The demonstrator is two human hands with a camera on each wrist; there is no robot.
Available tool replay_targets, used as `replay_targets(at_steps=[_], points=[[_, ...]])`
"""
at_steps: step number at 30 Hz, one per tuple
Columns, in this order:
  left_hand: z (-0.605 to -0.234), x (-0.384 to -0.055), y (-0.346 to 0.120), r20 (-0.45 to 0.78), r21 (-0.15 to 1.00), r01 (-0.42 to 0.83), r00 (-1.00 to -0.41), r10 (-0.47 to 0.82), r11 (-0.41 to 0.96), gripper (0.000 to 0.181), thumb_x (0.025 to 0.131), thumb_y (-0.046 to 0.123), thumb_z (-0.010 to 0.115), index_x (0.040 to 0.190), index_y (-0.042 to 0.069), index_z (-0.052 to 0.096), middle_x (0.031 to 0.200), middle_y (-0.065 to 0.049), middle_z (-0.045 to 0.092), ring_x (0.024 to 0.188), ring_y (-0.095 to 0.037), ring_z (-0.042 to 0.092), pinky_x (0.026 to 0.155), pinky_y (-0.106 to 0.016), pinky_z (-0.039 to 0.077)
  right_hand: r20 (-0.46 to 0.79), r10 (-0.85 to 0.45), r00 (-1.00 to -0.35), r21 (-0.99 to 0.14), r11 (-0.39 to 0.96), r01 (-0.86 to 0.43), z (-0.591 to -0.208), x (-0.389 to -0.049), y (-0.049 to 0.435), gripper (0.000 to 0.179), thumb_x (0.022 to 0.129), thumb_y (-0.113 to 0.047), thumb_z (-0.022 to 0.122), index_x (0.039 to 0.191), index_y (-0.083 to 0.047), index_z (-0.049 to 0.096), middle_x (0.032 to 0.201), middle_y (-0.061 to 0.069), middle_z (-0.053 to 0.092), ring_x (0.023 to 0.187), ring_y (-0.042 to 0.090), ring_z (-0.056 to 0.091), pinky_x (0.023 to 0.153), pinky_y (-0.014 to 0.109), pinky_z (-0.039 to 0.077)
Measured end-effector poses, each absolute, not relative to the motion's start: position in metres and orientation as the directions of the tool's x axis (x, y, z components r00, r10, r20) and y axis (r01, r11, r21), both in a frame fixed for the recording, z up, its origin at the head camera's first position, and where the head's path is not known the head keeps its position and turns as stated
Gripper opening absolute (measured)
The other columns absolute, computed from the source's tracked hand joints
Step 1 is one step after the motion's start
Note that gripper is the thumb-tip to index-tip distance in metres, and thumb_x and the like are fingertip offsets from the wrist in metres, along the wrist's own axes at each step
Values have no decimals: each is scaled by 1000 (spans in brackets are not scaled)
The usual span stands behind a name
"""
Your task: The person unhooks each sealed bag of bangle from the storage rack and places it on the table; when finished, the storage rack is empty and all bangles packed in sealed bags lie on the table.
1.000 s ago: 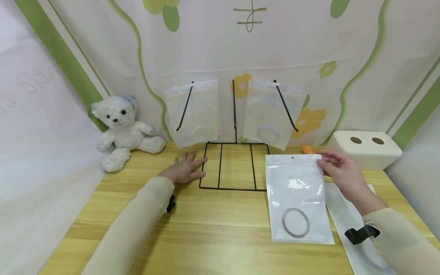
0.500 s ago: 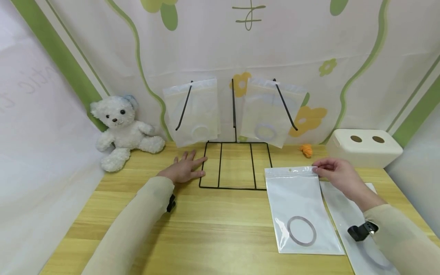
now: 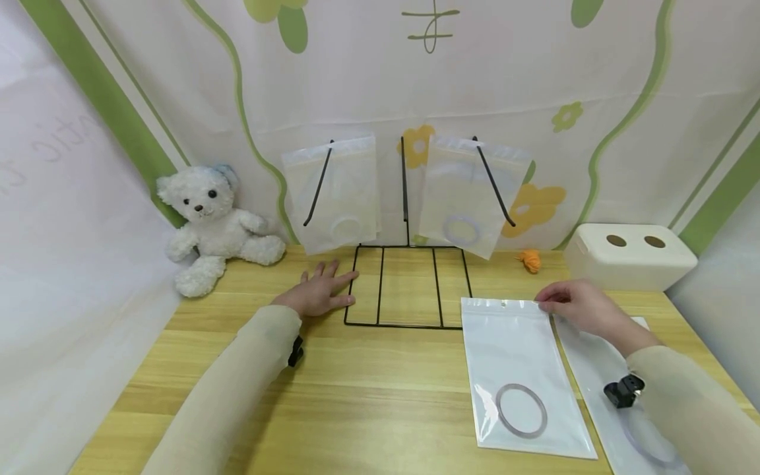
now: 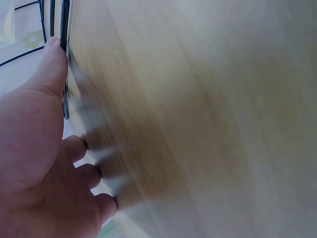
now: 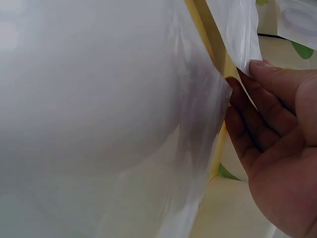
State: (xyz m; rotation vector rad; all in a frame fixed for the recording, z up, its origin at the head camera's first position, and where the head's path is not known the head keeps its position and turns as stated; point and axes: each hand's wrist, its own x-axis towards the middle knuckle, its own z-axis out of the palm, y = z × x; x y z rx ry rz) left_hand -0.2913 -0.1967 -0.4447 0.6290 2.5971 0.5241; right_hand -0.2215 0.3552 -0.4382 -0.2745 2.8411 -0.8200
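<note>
My right hand (image 3: 578,307) pinches the top right corner of a white zip-lock bag (image 3: 516,356) between thumb and fingers. The bag lies along the tabletop, and a pinkish ring (image 3: 521,387) shows through its lower half. A second white bag (image 3: 584,366) with a ring inside lies to the right, partly under the forearm. In the right wrist view, the pinched corner (image 5: 250,47) sits at my thumb tip. My left hand (image 3: 317,291) rests spread on the wood, its thumb and forefinger at the left side of the black wire rack's base (image 3: 380,290).
Bags hang from the rack's left prong (image 3: 320,185) and right prong (image 3: 494,188). A white plush bear (image 3: 208,227) sits back left. An orange item (image 3: 530,260) and a white box with two holes (image 3: 629,264) stand back right. A patterned curtain (image 3: 505,66) closes off the back.
The right hand has lowered the held bag toward me and to the right, from tilted up to lying along the table, uncovering the orange item. The left hand has stayed put.
</note>
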Motion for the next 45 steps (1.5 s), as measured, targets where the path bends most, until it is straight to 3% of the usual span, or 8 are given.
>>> replay_targets(at_steps=[9, 21, 26, 32, 40, 45], points=[[-483, -315, -207, -278, 410, 351, -831, 482, 842, 85, 99, 82, 47, 172, 45, 23, 183, -16, -3, 167, -50, -9, 126, -81, -4, -128, -277, -952, -526, 833, -172, -442, -224, 354, 11, 103, -8, 73, 110, -6, 79, 100, 2, 76, 89, 16, 62, 73, 24, 54], [-478, -311, -205, -283, 408, 351, -829, 482, 843, 87, 99, 82, 47, 172, 41, 24, 182, -20, -4, 166, -52, -8, 126, -81, -5, -140, -311, -940, -505, 839, -203, -445, -222, 356, 10, 102, -9, 73, 109, -9, 79, 100, -1, 75, 91, 16, 63, 76, 24, 55], [-488, -319, -209, -295, 390, 347, -830, 473, 853, 89, 97, 86, 44, 172, 45, 20, 183, -14, -7, 167, -49, -10, 128, -79, -6, -125, -312, -942, -497, 842, -213, -445, -223, 357, 11, 103, -12, 74, 111, -9, 80, 102, -2, 76, 92, 14, 63, 77, 24, 55], [-486, -316, -208, -293, 395, 345, -831, 473, 851, 83, 101, 79, 47, 172, 44, 22, 183, -16, -7, 167, -51, -10, 127, -79, -6, -111, -289, -951, -490, 848, -201, -439, -223, 356, 14, 103, -15, 74, 114, -8, 80, 106, 2, 78, 94, 16, 65, 77, 26, 55], [-489, -321, -211, -298, 394, 344, -830, 472, 852, 92, 93, 90, 43, 171, 46, 21, 183, -13, -7, 167, -48, -11, 128, -77, -6, -96, -247, -964, -526, 835, -162, -426, -221, 353, 23, 106, -20, 70, 122, -5, 77, 113, 9, 77, 99, 22, 65, 73, 24, 56], [-490, -321, -211, -297, 401, 342, -829, 473, 850, 93, 92, 92, 42, 171, 46, 22, 183, -13, -8, 167, -47, -11, 129, -77, -6, -25, -235, -972, -533, 825, -186, -418, -222, 349, 26, 109, -22, 67, 126, -4, 77, 121, 15, 77, 105, 25, 68, 78, 21, 55]])
